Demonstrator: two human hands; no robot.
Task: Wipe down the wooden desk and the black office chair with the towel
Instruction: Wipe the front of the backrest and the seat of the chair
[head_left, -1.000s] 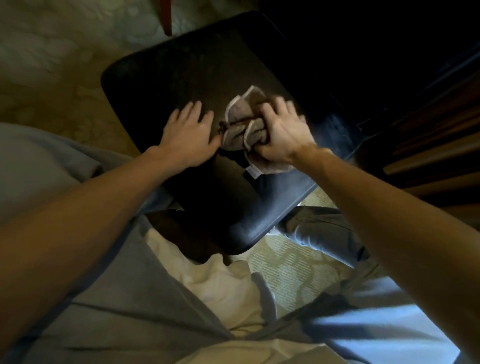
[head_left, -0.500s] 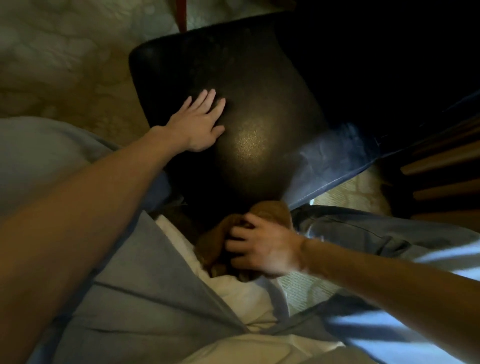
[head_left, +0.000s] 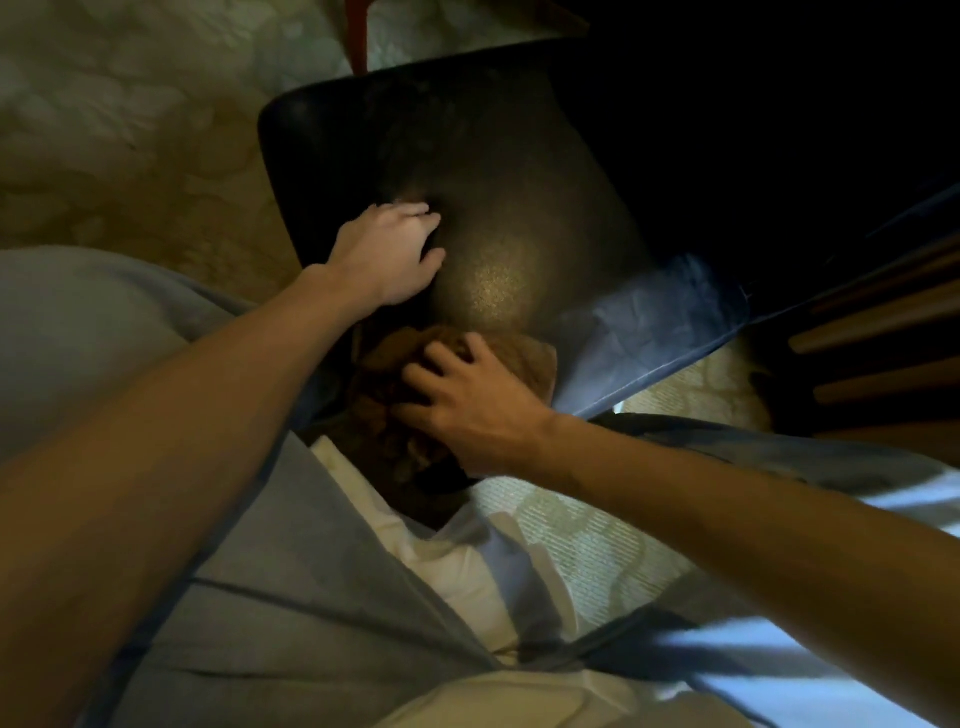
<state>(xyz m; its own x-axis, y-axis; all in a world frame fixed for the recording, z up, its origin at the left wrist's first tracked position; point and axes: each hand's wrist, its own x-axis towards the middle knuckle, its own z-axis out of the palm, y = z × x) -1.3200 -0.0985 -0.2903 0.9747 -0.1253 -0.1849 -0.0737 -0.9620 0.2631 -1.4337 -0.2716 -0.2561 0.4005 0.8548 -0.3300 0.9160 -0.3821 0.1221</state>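
Carpet (head_left: 130, 130), pale and patterned, filled the view from nine to eleven o'clock and showed again between the legs at about five o'clock. Grey-blue clothing (head_left: 291, 597) on the person's body covered the lower part from six to nine o'clock, with a fold of white cloth (head_left: 457, 551) near the middle. The black chair (head_left: 493, 171) lay at twelve o'clock, its seat turned corner-on, the right half lost in shadow and a dull sheen near the front edge. Wooden rails (head_left: 872, 317) ran at three o'clock, close beside the seat's right corner; what they belonged to could not be told. The brown towel (head_left: 524, 358) sat bunched at the centre, against the front edge of the seat and hanging down below it. The right hand (head_left: 467, 410) came in from four o'clock and gripped the towel from above, fingers spread and curled into the cloth. The left hand (head_left: 395, 254), reaching from eight o'clock, rested on the seat's left side with fingers curled under, holding nothing. A red leg (head_left: 357, 31) stood at twelve o'clock, beyond the chair.
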